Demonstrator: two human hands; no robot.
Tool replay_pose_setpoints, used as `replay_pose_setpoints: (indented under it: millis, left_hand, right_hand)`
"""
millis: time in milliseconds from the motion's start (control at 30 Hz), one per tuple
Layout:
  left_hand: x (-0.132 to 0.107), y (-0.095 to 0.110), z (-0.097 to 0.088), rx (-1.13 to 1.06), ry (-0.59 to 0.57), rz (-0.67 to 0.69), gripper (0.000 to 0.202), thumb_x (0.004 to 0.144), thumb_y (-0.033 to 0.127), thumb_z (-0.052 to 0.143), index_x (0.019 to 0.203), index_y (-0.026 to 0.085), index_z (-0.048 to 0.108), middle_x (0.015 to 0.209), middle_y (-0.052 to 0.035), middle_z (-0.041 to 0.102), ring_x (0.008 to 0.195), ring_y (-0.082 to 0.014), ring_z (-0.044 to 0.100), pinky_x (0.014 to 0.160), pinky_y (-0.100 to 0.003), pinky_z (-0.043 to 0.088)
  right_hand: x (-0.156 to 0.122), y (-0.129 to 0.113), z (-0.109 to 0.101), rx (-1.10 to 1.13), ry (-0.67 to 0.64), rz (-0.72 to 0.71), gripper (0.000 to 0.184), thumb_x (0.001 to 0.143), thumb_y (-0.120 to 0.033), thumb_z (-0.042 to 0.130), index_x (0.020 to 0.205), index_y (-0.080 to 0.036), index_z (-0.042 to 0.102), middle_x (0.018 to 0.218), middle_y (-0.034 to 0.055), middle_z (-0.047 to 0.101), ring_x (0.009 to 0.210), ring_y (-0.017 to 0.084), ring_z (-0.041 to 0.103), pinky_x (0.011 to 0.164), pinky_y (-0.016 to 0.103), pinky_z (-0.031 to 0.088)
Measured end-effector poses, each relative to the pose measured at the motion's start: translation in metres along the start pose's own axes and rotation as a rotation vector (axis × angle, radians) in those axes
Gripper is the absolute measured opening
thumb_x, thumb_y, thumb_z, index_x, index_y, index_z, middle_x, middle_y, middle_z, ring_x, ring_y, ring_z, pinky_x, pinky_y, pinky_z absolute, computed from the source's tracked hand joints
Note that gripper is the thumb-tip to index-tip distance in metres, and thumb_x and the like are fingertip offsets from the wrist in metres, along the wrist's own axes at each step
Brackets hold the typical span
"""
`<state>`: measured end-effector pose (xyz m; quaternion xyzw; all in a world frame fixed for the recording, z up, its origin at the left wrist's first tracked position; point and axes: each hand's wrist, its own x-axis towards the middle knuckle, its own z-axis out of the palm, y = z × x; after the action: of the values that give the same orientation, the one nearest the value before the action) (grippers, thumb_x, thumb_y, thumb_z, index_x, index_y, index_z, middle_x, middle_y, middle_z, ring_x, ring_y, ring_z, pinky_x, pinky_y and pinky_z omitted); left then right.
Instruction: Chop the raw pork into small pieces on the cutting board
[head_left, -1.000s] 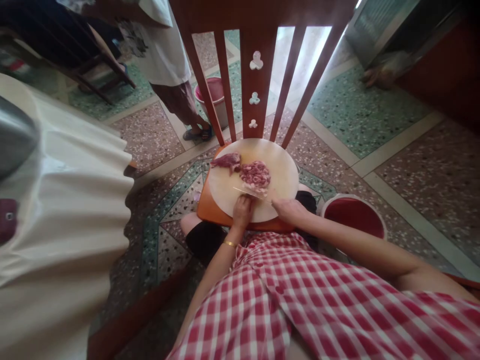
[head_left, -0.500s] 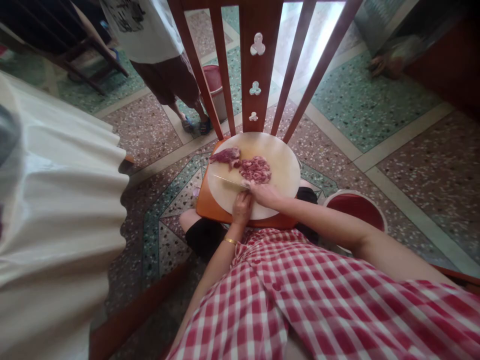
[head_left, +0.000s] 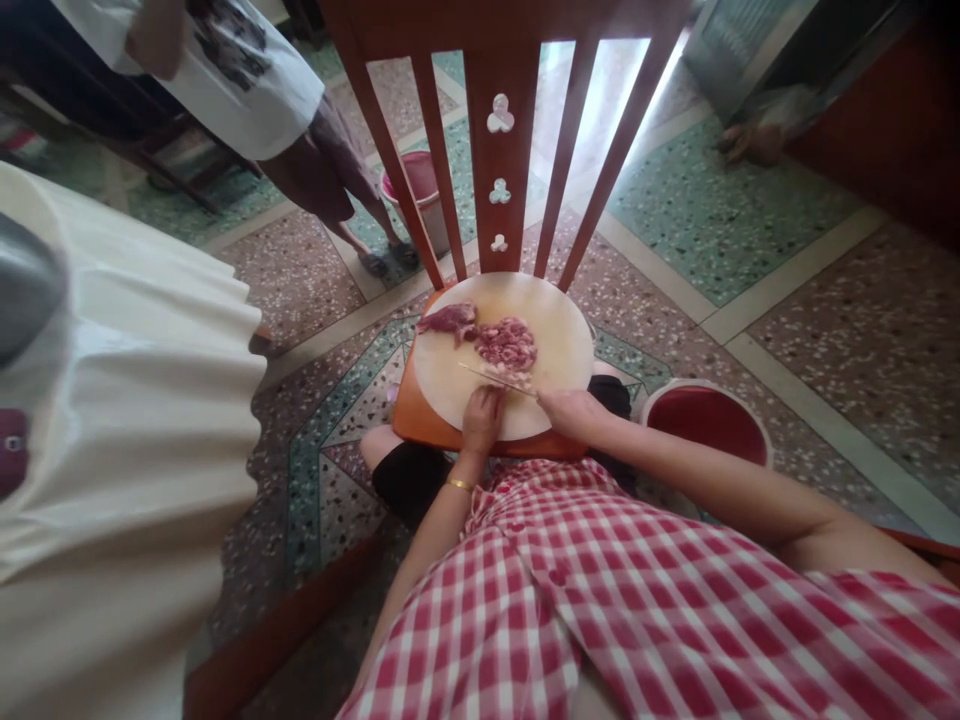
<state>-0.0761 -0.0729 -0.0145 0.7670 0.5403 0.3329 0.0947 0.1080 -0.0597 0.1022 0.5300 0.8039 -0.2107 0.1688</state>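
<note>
My right hand (head_left: 574, 412) is closed round the handle of a knife (head_left: 495, 377), whose thin blade points left across the round white cutting board (head_left: 442, 385). Close below the blade, my left hand (head_left: 482, 418) has its fingers bent and pressed together at the board's near side. They seem to pin a piece of meat, mostly hidden under the fingertips. Beyond the blade sits a heap of cut raw meat (head_left: 508, 343), with small pale bits at its near edge. To the heap's left lies a larger uncut chunk of meat (head_left: 448, 320).
The board rests on an orange-brown wooden chair (head_left: 409, 405) with a slatted back (head_left: 476, 150). A red-lined bucket (head_left: 705, 425) stands at the right, another bucket (head_left: 427, 195) behind the chair. Left is a table with a cream cloth (head_left: 150, 400). A person (head_left: 255, 90) stands beyond it.
My right hand has drawn the knife to the right and away from my left hand. My left hand stays at the same spot on the board. The standing person leans differently, arm now showing.
</note>
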Motion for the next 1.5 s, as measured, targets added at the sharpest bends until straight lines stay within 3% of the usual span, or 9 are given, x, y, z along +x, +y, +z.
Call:
replay_pose_setpoints:
  millis: [167, 433, 533, 700, 967, 1067, 1200, 1367, 1500]
  left_hand:
    - [-0.001, -0.004, 0.006, 0.024, -0.012, -0.005, 0.019, 0.089, 0.02, 0.044, 0.096, 0.013, 0.06, 0.096, -0.0126, 0.061, 0.098, -0.0215, 0.055, 0.086, -0.039, 0.049]
    - [-0.001, -0.004, 0.007, 0.076, -0.034, -0.017, 0.019, 0.087, 0.018, 0.045, 0.098, 0.016, 0.061, 0.096, -0.0114, 0.061, 0.096, -0.0218, 0.056, 0.084, -0.038, 0.05]
    - [-0.002, -0.003, 0.008, 0.081, -0.04, -0.027, 0.019, 0.087, 0.017, 0.045, 0.097, 0.017, 0.061, 0.097, -0.0107, 0.06, 0.097, -0.0218, 0.055, 0.084, -0.039, 0.05]
    - [-0.001, 0.0, 0.007, 0.082, -0.048, -0.05, 0.017, 0.087, 0.018, 0.046, 0.093, 0.017, 0.062, 0.094, -0.0099, 0.06, 0.096, -0.0217, 0.055, 0.085, -0.038, 0.049]
    - [0.001, -0.001, 0.007, 0.094, -0.061, -0.056, 0.02, 0.088, 0.024, 0.046, 0.096, 0.016, 0.062, 0.091, -0.0113, 0.059, 0.092, -0.022, 0.055, 0.081, -0.037, 0.049]
    - [0.002, 0.0, 0.003, 0.102, -0.055, -0.032, 0.02, 0.088, 0.024, 0.046, 0.099, 0.019, 0.062, 0.096, -0.0102, 0.059, 0.096, -0.0214, 0.053, 0.084, -0.037, 0.048]
    - [0.002, 0.003, -0.003, 0.055, -0.022, -0.007, 0.023, 0.087, 0.025, 0.048, 0.105, 0.022, 0.062, 0.111, -0.0103, 0.054, 0.106, -0.022, 0.05, 0.09, -0.039, 0.045]
    - [0.0, 0.0, -0.003, 0.009, 0.04, -0.039, 0.021, 0.089, 0.024, 0.045, 0.102, 0.017, 0.061, 0.099, -0.0107, 0.057, 0.099, -0.0197, 0.054, 0.087, -0.037, 0.047]
    - [-0.001, -0.004, 0.003, 0.003, -0.015, -0.031, 0.019, 0.088, 0.021, 0.044, 0.096, 0.016, 0.06, 0.091, -0.0103, 0.059, 0.093, -0.0203, 0.055, 0.083, -0.037, 0.049]
  right_hand:
    - [0.0, -0.002, 0.008, 0.004, -0.032, -0.017, 0.028, 0.089, -0.017, 0.032, 0.109, -0.017, 0.052, 0.086, 0.011, 0.067, 0.081, 0.024, 0.065, 0.066, 0.029, 0.046]
    - [0.041, -0.027, 0.002, 0.064, 0.07, -0.124, 0.038, 0.088, -0.012, 0.028, 0.122, -0.011, 0.046, 0.108, 0.0166, 0.062, 0.097, 0.021, 0.06, 0.079, 0.03, 0.045]
    - [0.025, -0.013, 0.009, 0.039, 0.023, -0.097, 0.039, 0.088, -0.013, 0.03, 0.125, -0.013, 0.043, 0.102, 0.0152, 0.064, 0.092, 0.022, 0.062, 0.076, 0.03, 0.046]
    - [0.0, 0.013, 0.018, -0.024, -0.106, 0.007, 0.029, 0.089, -0.018, 0.033, 0.112, -0.017, 0.051, 0.093, 0.013, 0.067, 0.086, 0.023, 0.064, 0.07, 0.03, 0.047]
    - [0.057, -0.034, 0.0, 0.035, 0.109, -0.145, 0.031, 0.089, -0.014, 0.032, 0.113, -0.013, 0.052, 0.108, 0.0154, 0.063, 0.097, 0.022, 0.061, 0.079, 0.029, 0.045]
    - [0.04, -0.013, 0.003, 0.042, 0.046, -0.107, 0.033, 0.09, -0.016, 0.033, 0.119, -0.015, 0.049, 0.104, 0.0138, 0.064, 0.094, 0.022, 0.062, 0.077, 0.03, 0.045]
    - [0.012, 0.018, 0.006, 0.006, -0.055, 0.035, 0.029, 0.092, -0.023, 0.031, 0.108, -0.016, 0.054, 0.093, 0.0131, 0.066, 0.086, 0.024, 0.064, 0.07, 0.03, 0.046]
    - [0.001, 0.008, 0.003, 0.01, -0.011, 0.015, 0.029, 0.093, -0.025, 0.03, 0.109, -0.017, 0.053, 0.09, 0.0121, 0.067, 0.085, 0.024, 0.065, 0.07, 0.03, 0.046]
    - [-0.006, 0.0, 0.006, 0.013, -0.033, -0.02, 0.027, 0.09, -0.02, 0.033, 0.108, -0.017, 0.053, 0.09, 0.0114, 0.067, 0.083, 0.023, 0.065, 0.067, 0.028, 0.046]
